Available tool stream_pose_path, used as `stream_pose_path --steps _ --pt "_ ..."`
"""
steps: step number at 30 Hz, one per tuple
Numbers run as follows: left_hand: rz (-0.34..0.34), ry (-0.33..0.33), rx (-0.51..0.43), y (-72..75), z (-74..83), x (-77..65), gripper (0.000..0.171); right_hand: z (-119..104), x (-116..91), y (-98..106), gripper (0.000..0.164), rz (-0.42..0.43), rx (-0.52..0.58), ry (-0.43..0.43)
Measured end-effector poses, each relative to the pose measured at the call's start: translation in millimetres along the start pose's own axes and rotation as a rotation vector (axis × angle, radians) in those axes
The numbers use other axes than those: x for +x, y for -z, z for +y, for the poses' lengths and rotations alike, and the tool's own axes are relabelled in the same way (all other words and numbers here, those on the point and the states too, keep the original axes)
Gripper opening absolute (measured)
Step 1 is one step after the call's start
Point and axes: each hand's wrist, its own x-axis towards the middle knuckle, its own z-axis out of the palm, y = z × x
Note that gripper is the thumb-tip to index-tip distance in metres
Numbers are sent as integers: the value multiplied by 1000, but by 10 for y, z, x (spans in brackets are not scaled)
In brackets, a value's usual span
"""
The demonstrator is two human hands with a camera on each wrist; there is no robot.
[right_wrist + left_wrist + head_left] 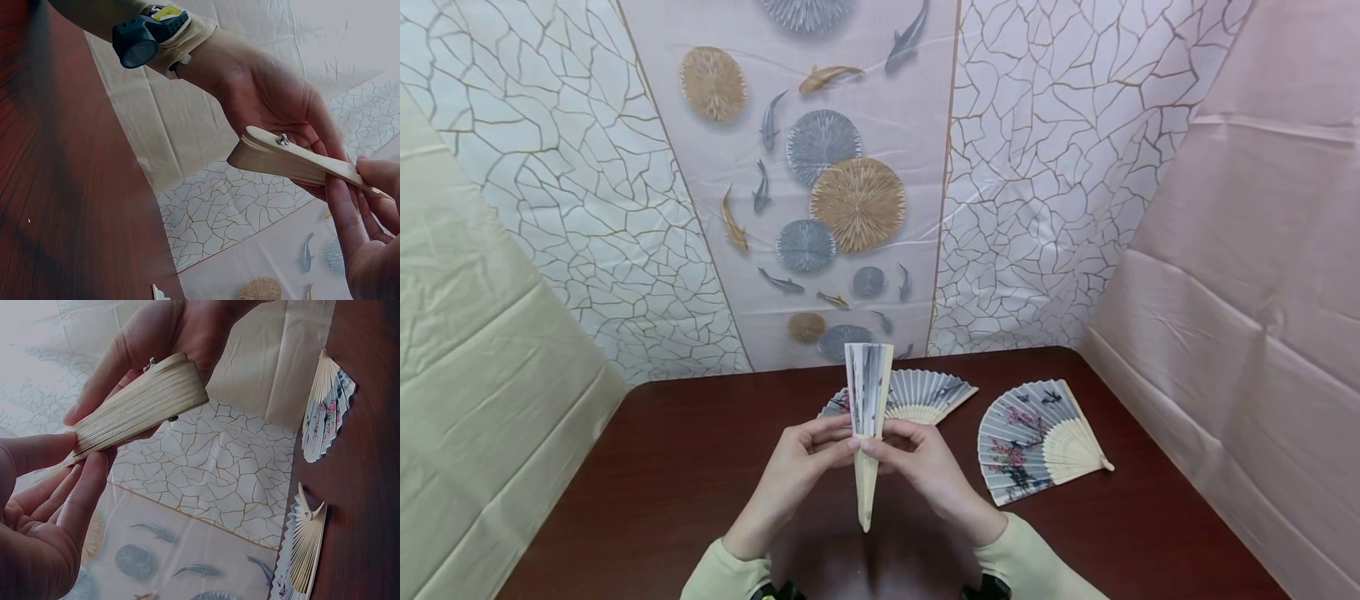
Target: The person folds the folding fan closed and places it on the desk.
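Note:
A nearly folded hand fan (867,467) stands upright above the table, its printed pleats bunched at the top and its pale ribs narrowing downward. My left hand (801,475) pinches its left side, thumb in front and fingers behind. From the right, my right hand (936,475) pinches it the same way, and the two thumbs meet near the lower end of the pleats. In the left wrist view, the stacked ribs (140,403) fill the space between the hands. A metal rivet (282,139) joins the ribs at the narrow end in the right wrist view.
Behind the hands, a spread fan (925,392) lies on the dark red-brown table (700,458), partly hidden by the held fan. Another spread fan (1030,442) with pink blossoms lies to the right. Patterned cloth (1030,192) hangs along the table's far edge.

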Motion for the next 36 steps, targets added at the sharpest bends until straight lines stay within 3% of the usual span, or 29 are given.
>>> stream_pose_path --steps 9,15,28,36 --pt "21 20 81 -14 7 -19 48 -8 -9 -16 29 17 -11 10" --pt "25 -27 196 -20 0 -18 54 -39 -7 -30 30 59 -35 -11" --pt "184 -106 265 -109 -34 -6 49 -42 48 -77 31 180 -122 -20" --pt "228 -181 313 -138 -61 -13 45 -47 66 -100 28 219 -235 35"
